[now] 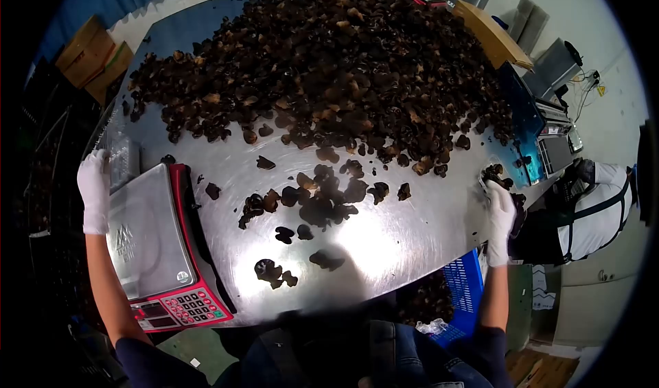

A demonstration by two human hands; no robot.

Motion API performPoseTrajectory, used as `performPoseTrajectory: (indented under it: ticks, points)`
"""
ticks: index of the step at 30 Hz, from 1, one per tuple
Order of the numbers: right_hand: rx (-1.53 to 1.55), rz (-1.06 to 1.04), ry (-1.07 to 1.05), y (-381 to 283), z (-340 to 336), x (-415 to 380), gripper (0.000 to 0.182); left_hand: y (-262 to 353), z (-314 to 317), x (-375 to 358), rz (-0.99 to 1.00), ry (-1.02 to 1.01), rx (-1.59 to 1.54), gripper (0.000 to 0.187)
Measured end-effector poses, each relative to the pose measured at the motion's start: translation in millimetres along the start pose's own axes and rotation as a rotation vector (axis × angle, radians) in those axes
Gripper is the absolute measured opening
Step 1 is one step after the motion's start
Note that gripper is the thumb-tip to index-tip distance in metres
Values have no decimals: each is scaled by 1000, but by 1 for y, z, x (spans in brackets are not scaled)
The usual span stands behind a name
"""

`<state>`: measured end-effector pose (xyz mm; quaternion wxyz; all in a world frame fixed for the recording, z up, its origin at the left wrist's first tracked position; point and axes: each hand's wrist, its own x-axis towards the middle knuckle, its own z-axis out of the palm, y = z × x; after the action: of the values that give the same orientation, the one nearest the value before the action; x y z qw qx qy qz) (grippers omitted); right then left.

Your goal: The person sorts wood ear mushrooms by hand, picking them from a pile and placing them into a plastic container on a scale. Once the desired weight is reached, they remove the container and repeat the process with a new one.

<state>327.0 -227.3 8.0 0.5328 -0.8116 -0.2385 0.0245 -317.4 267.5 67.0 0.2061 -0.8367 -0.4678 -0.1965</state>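
Note:
My left hand, in a white glove, is at the far left with its fingers bent against the outer edge of some clear plastic containers. These stand just behind the red digital scale, whose metal pan is bare. At the table's right edge, my gloved right hand is closed around a clear-edged container holding dark wood ear mushrooms. Its far side is hidden by the fingers. Loose wood ear pieces lie scattered on the metal table between my hands.
A large heap of wood ear mushrooms covers the table's far half. Below the right edge sits a blue plastic basket with more dark pieces beside it. Another person bends over at the right. Cardboard boxes stand at the back left.

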Motion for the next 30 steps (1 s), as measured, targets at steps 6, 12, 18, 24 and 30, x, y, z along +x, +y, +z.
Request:
performPoseTrajectory:
  ticks: [6, 12, 18, 24, 30]
  points:
    - [-651, -980, -239, -51, 156, 42, 23, 123, -111, -82, 247, -41, 157, 22]
    - [-1173, -1227, -464, -45, 213, 74, 10, 128, -116, -153, 162, -312, 161, 36]
    - [-730, -1174, -216, -59, 165, 46, 7, 206, -150, -145, 119, -305, -150, 53]
    - [-985, -603, -795, -52, -30, -51, 7, 285, -124, -166, 63, -517, -598, 55]
    - [-879, -632, -583, -71, -9, -101, 19, 325, -89, -175, -4, -473, -757, 57]
